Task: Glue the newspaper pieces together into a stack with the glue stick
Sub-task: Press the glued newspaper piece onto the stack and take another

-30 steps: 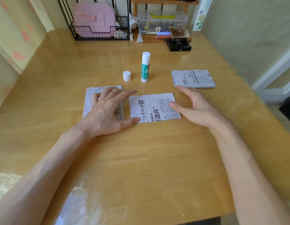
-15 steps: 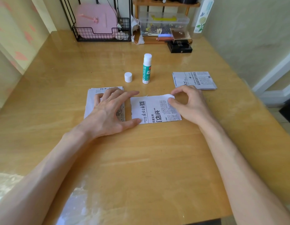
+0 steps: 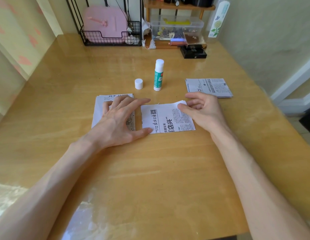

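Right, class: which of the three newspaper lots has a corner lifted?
The middle piece: the right hand pinches its right corner up. The left stack lies flat under the left hand; the right stack lies untouched.

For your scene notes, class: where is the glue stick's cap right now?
In the head view, the cap stands on the table just left of the upright glue stick, beyond the newspaper pile under the left hand.

The honey-coloured wooden tabletop [image 3: 150, 170] is glossy. The printed newspaper piece [image 3: 168, 119] at centre is matt paper. At twelve o'clock the white-and-green glue stick [image 3: 158, 77] is smooth plastic; at eleven, the black basket [image 3: 102, 39] is wire metal.
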